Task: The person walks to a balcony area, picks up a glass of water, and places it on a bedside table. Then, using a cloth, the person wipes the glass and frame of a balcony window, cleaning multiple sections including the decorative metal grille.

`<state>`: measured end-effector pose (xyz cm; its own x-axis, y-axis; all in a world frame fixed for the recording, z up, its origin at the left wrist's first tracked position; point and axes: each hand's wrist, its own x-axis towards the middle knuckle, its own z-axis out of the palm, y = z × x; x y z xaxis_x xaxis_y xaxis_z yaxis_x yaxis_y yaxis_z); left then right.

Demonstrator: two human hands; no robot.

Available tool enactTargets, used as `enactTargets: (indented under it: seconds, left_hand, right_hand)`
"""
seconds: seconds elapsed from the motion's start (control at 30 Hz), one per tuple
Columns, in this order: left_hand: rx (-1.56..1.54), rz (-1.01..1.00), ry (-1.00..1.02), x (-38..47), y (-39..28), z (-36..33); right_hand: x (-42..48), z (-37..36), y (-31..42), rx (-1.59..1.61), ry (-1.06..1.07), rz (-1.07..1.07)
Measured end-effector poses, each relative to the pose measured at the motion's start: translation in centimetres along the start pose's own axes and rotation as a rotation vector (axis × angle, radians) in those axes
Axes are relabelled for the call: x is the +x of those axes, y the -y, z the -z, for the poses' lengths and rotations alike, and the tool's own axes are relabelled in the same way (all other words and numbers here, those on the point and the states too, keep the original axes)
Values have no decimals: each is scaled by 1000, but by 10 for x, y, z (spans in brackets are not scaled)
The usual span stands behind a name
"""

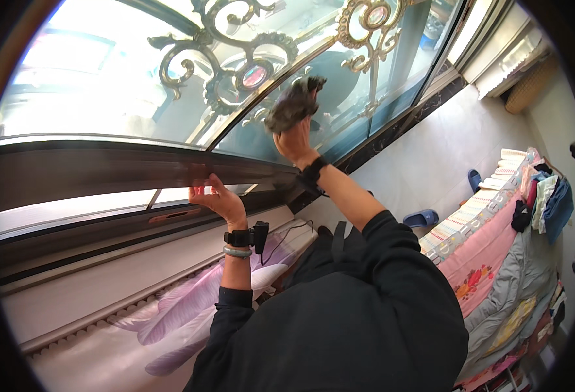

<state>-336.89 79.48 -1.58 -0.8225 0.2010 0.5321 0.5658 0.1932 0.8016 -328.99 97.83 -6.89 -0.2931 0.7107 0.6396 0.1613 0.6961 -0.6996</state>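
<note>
My right hand (295, 142) holds a crumpled dark grey cloth (292, 108) against or just before the glass pane (336, 88) of a window or sliding door. My left hand (218, 198) rests with its fingertips at the lower edge of the dark metal frame (96, 164); its fingers are bent and partly spread, and nothing is seen in them. Gold scrollwork (209, 54) decorates the glass above both hands. A black strap device sits on each wrist, and a bangle (237, 252) is on the left wrist.
Below the frame runs a pale sill (111, 279) beside a feather-print cloth (169, 318). Blue slippers (420, 218) lie on the tiled floor (390, 166). At the right, a pink quilt (483, 259) and hanging clothes (557, 206) stand near the wall.
</note>
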Motion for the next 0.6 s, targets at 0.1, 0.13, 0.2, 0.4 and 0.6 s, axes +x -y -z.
enactTargets:
  seconds: [0.1,0.13,0.2,0.4,0.6]
  left_hand:
    - [-17,-23,55,4,8,11]
    - [-35,-35,87,7,11,15]
    - [-61,-63,161,13,16,23]
    - [-103,-136,267,23,22,32]
    - [-138,-116,269,22,24,32]
  right_hand:
    - [1,-23,29,71,37,-68]
    - [-4,-36,45,132,-10,-48]
    - [-22,-52,64,115,-106,45]
    - [-58,-61,-14,-60,-200,-282]
    - [-104,-91,7,56,-333,-355]
